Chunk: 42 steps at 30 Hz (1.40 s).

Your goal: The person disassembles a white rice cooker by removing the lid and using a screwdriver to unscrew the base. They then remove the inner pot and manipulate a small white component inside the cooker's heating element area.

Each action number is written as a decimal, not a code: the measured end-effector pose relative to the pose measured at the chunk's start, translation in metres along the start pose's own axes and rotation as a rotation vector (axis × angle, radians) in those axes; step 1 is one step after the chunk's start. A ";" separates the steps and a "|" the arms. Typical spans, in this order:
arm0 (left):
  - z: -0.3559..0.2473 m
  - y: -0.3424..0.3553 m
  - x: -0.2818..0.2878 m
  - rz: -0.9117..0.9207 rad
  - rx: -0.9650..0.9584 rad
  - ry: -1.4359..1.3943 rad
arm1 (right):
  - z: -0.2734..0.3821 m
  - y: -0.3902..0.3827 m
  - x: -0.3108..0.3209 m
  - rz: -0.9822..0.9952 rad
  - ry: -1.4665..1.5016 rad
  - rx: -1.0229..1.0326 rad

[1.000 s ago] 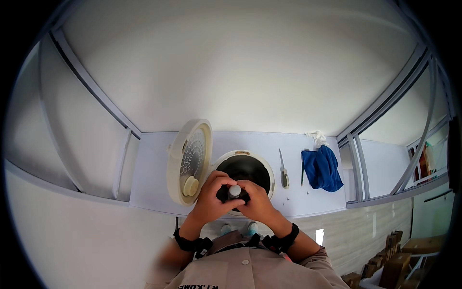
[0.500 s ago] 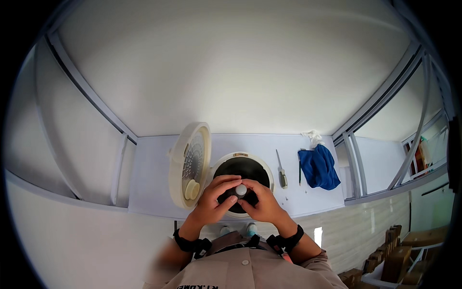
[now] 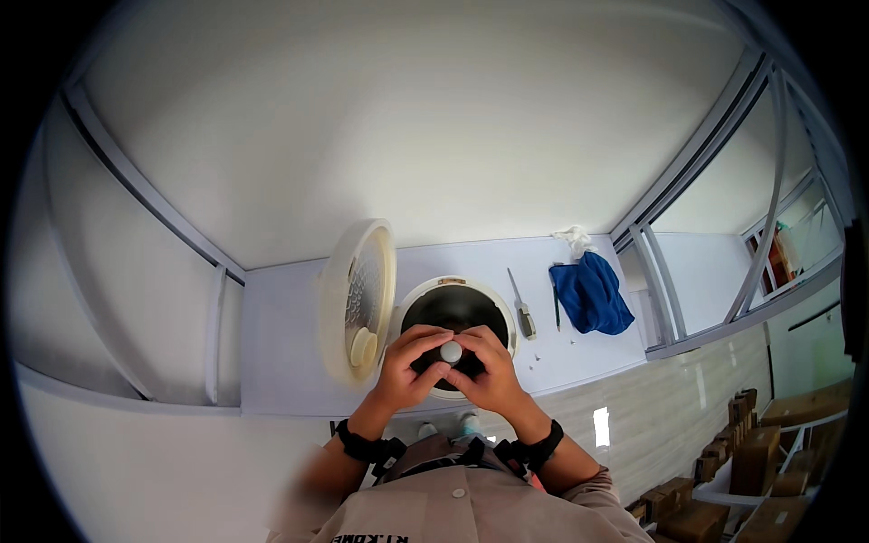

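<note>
A white rice cooker (image 3: 506, 308) stands on the white table, its lid (image 3: 387, 249) swung up at the left and its pot cavity dark inside. Above the cavity, my left hand (image 3: 412, 366) and my right hand (image 3: 489, 369) face each other, curled round a small dark round part with a pale grey disc on top (image 3: 451, 352). Thumbs and forefingers of both hands close on its rim. My hands cover much of the part, so its exact kind is not clear.
To the right of the cooker lie a screwdriver (image 3: 526, 319), a thin dark pencil-like stick (image 3: 557, 308), a blue cloth (image 3: 593, 294) and a crumpled white cloth (image 3: 575, 239). Tiny bits, perhaps screws (image 3: 536, 357), lie near the front edge. Cardboard boxes (image 3: 756, 457) are at the lower right.
The view has tilted slightly, shifting the table things a little up and left. My hands still hold the round part, with its grey disc showing slightly larger.
</note>
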<state>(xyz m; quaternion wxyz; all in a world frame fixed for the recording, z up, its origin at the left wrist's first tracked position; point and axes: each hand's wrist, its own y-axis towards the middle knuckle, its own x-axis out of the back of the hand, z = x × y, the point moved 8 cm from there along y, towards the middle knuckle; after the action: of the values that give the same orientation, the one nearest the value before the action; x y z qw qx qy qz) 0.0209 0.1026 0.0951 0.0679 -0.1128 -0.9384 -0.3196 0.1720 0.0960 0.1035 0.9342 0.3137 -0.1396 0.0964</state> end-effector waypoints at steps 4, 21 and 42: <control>0.000 0.010 -0.005 -0.021 -0.025 -0.006 | -0.012 -0.006 0.003 0.011 0.043 -0.065; 0.015 0.013 -0.001 -0.011 0.024 -0.055 | -0.013 -0.001 0.003 -0.035 0.032 -0.083; 0.004 0.023 0.000 0.209 0.028 -0.167 | 0.001 -0.012 -0.016 -0.098 -0.146 -0.208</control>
<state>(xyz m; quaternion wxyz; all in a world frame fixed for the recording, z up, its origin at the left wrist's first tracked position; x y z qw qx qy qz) 0.0265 0.1229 0.1049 0.0240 -0.2352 -0.9282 -0.2873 0.1602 0.0840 0.0927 0.9526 0.2280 -0.2010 0.0128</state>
